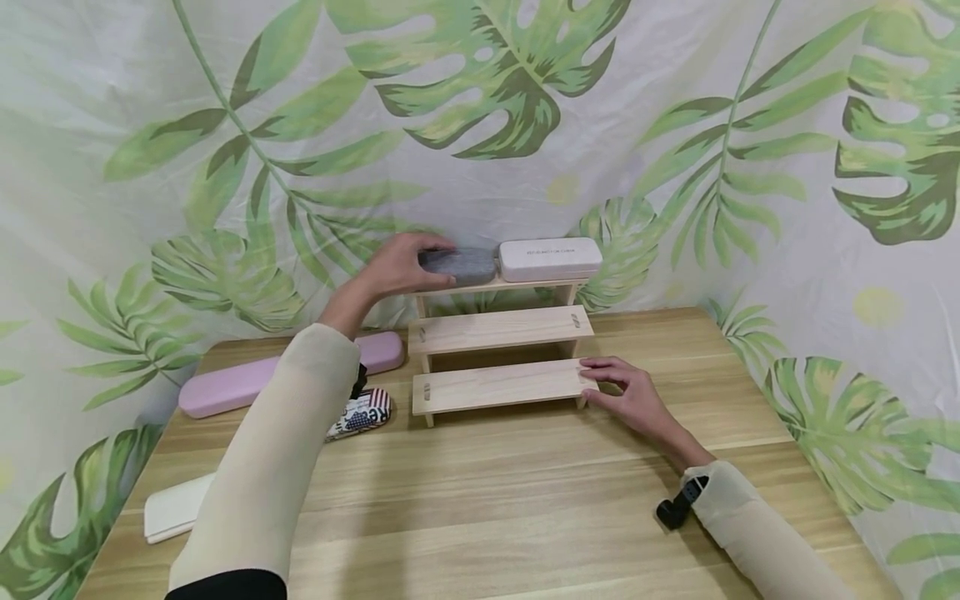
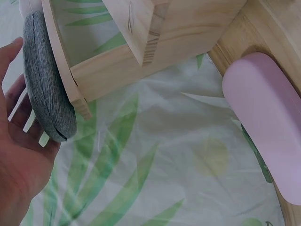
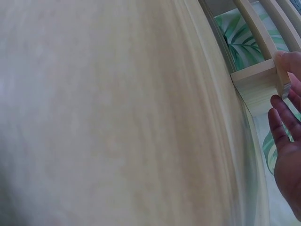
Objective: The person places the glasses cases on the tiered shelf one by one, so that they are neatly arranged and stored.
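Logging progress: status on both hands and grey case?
Left hand grips grey case at top step. Right hand pinches bottom step at its right end. White case may block rightward shift.

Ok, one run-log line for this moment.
left fingers hold gray glasses case, top tier | right fingers pinch bottom tier of wooden stand, right end | white glasses case: top tier

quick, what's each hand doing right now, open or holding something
Left hand: holding the gray case.
Right hand: holding the right end of the bottom shelf.
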Demonstrator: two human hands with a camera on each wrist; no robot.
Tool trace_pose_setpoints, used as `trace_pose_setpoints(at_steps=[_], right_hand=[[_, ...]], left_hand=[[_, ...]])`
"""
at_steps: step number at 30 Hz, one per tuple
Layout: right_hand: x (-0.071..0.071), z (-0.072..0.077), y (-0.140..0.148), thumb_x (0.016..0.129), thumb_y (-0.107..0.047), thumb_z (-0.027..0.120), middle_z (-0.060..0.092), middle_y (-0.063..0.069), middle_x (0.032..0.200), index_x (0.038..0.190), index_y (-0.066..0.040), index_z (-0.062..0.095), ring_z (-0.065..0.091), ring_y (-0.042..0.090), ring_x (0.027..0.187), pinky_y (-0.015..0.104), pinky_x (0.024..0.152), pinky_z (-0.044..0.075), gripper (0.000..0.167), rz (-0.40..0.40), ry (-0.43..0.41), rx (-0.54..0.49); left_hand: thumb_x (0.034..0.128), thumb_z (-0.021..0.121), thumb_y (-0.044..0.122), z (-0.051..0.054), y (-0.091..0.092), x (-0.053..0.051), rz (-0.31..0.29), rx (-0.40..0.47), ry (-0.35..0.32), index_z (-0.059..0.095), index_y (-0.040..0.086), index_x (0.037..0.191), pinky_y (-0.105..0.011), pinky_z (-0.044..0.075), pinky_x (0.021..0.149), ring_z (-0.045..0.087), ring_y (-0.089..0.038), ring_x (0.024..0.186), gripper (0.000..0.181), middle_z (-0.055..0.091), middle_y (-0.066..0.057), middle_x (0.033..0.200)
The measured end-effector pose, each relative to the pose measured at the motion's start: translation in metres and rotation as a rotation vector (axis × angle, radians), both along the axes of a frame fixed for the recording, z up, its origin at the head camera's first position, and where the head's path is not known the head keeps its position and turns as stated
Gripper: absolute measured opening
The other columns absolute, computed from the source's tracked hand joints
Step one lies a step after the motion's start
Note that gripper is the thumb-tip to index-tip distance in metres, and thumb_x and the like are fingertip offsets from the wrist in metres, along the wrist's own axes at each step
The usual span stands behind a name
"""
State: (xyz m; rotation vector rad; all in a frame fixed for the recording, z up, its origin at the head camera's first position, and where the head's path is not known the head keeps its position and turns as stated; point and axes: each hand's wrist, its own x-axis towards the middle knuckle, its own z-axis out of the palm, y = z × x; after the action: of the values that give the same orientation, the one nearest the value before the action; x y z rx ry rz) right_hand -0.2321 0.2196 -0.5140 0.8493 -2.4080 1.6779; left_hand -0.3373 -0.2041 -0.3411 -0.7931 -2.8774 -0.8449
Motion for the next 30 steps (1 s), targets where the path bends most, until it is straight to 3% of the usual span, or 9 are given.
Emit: trace_pose_setpoints(at_steps=[6,13,21,30], right_hand=[[-0.001,-0.004,0.001,0.089,0.009,0.079,0.064,0.031,0.135,0.12,0.011,0.074,0.059,0.048,0.127,0.022,0.104,0.051,0.032,0.004,0.018,0.013],[-0.014,-0.025,0.008,0.088,0.007,0.081,0.067,0.024,0.136,0.121,0.004,0.077,0.061,0.038,0.128,0.036,0.105,0.054,0.033,-0.023,0.047,0.043],[-0.016,-0.028,0.012,0.089,-0.001,0.083,0.068,0.017,0.137,0.121,-0.002,0.079,0.062,0.027,0.129,0.021,0.105,0.05,0.032,-0.014,0.021,0.016],[-0.016,-0.027,0.01,0.089,0.002,0.083,0.067,0.018,0.138,0.121,-0.001,0.078,0.061,0.033,0.131,0.022,0.105,0.05,0.033,-0.014,0.014,0.022]], left_hand=[[0.091,0.084,0.038,-0.002,-0.011,0.008,0.02,0.043,0.026,0.062,0.007,0.148,-0.057,0.042,0.114,0.054,-0.037,0.139,0.068,0.058,-0.016,0.153],[0.0887,0.087,0.038,0.001,-0.025,0.019,0.065,0.056,0.071,0.063,0.009,0.148,-0.057,0.044,0.111,0.057,-0.036,0.135,0.07,0.061,-0.014,0.15],[0.0884,0.087,0.034,0.001,-0.042,0.031,0.081,0.087,0.092,0.062,0.008,0.148,-0.058,0.044,0.111,0.058,-0.037,0.133,0.07,0.061,-0.015,0.15],[0.0858,0.089,0.03,0.001,-0.066,0.048,0.104,0.097,0.124,0.063,0.005,0.145,-0.06,0.043,0.111,0.061,-0.039,0.129,0.07,0.063,-0.015,0.149]])
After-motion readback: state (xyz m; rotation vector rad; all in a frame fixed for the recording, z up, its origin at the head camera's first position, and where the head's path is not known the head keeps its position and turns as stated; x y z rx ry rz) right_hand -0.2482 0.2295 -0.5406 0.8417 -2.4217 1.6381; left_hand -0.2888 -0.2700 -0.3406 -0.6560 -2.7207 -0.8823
